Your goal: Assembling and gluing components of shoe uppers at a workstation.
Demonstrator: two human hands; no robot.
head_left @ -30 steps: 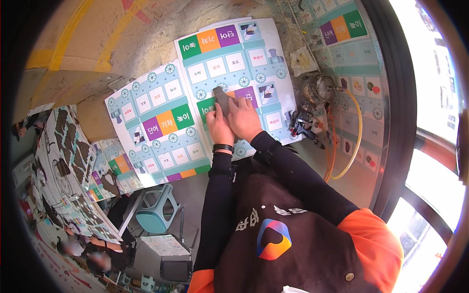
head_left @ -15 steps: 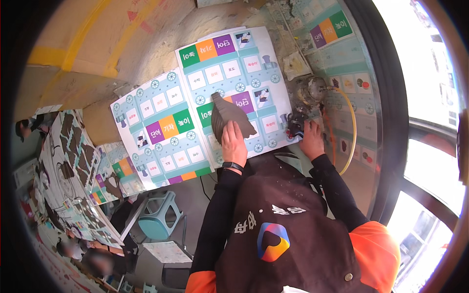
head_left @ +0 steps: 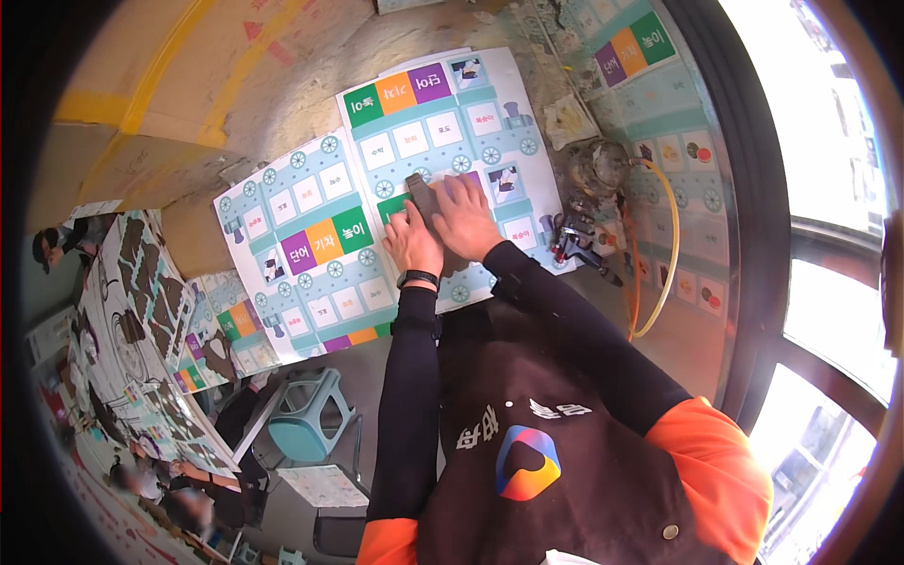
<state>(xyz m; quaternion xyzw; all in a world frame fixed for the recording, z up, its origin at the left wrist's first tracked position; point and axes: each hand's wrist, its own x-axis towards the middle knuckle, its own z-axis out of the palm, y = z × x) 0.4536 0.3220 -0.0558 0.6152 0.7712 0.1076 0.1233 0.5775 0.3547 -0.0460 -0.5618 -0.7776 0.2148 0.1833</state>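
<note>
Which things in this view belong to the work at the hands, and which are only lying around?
In the work:
- dark brown piece, partly covered by the right hand, with the left hand close against it
- printed sheet underneath
- perhaps the black tool beside it

Apparently just around:
- teal stool
- taped cardboard

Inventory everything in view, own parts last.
flat piece: 1, grey-brown, partly under hands
printed sheets: at least 2, white-teal, beneath it
tool: 1, black-red, right of sheets
fixture: 1, grey, above tool
hoses: 2, yellow and orange, right
stool: 1, teal, lower left
cardboard: count unclear, brown, upper left
window panes: several, bright, right
people: at least 2, dark-clothed, left
apron: 1, dark brown, lower centre
left hand: 1, bare, against piece
right hand: 1, bare, on piece
</note>
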